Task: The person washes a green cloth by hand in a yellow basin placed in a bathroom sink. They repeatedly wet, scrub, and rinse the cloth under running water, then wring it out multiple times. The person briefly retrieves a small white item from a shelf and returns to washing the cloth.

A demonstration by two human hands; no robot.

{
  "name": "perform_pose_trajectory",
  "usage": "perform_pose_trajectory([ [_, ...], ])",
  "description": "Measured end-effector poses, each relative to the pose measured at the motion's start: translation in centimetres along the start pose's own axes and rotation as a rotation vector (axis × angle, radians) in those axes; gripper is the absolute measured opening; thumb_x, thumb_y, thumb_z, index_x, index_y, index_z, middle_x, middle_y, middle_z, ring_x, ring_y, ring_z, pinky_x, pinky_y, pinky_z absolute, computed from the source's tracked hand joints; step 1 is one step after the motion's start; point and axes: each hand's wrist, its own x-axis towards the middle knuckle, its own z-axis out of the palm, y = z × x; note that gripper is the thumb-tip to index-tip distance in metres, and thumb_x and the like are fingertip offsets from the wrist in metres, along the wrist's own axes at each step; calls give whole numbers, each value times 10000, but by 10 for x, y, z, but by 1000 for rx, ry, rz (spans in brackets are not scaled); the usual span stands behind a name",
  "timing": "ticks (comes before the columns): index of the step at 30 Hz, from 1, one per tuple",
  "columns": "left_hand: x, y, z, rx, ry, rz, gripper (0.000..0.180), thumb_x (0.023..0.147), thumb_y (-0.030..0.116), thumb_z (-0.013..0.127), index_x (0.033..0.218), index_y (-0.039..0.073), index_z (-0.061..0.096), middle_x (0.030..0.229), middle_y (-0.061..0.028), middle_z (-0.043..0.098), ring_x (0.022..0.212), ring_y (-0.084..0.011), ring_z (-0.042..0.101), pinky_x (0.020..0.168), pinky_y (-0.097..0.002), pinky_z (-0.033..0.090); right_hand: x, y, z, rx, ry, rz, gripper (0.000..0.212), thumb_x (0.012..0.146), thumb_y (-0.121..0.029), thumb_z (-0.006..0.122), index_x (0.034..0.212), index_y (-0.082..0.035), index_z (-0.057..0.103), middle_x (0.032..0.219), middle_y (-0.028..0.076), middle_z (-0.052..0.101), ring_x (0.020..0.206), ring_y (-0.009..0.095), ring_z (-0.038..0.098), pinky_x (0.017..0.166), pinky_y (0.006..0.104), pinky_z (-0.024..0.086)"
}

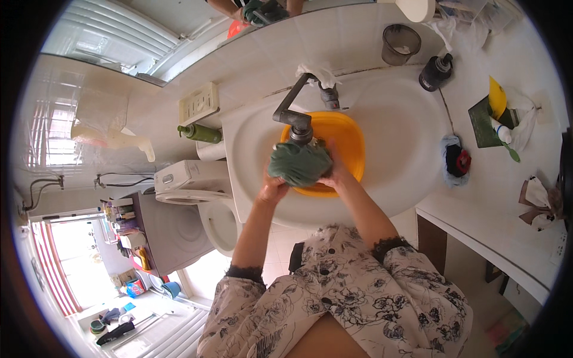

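Note:
A bunched dark green cloth is held up under the spout of the grey faucet, above an orange basin in the white sink. My left hand grips its lower left side. On the right side, my right hand holds the cloth, thumb and fingers partly hidden by the folds. The cloth touches or nearly touches the faucet's end; I cannot tell which. Whether water runs is not clear.
A dark pump bottle and a grey cup stand behind the sink at right. To the left are a green bottle, a cream soap rack and a toilet. A blue-rimmed pouch lies on the right counter.

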Motion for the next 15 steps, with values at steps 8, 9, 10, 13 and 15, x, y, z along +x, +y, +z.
perform_pose_trajectory([
  [8, 8, -5, 8, -83, 152, 98, 984, 548, 255, 776, 1360, 95, 242, 1279, -78, 421, 1186, -252, 420, 1003, -418, 357, 28, -2, -64, -76, -33, -206, 433, 868, -388, 461, 1145, -58, 502, 1151, 113, 539, 1046, 232, 543, 916, 414, 441],
  [9, 10, -8, -11, -23, 126, 150, 872, 654, 307, 715, 1360, 99, 248, 1282, -84, 422, 1187, -263, 417, 1001, -421, 355, 18, -9, -60, -28, 50, -169, 397, 878, -350, 451, 1146, -64, 505, 1156, 114, 537, 1049, 235, 542, 914, 416, 443],
  [10, 10, -12, -22, -21, 230, 148, 791, 707, 328, 658, 1355, 100, 266, 1278, -84, 431, 1181, -263, 423, 1004, -429, 347, 7, -14, -46, -22, 21, -145, 385, 879, -330, 442, 1154, -68, 502, 1162, 114, 535, 1055, 241, 538, 920, 415, 437],
  [13, 16, -44, -56, -79, 554, 92, 514, 886, 378, 416, 1308, 89, 369, 1279, -102, 444, 1172, -271, 431, 1005, -446, 336, -15, -27, -24, 23, -75, -48, 394, 874, -324, 441, 1177, -77, 493, 1178, 114, 530, 1071, 249, 528, 939, 416, 419],
  [15, 20, -77, -81, -249, 538, -12, 526, 887, 421, 395, 1288, 80, 390, 1278, -121, 446, 1169, -279, 432, 1005, -437, 336, -18, -32, -23, 91, -168, 67, 459, 858, -390, 475, 1195, -79, 484, 1189, 111, 525, 1078, 243, 522, 954, 422, 404],
])
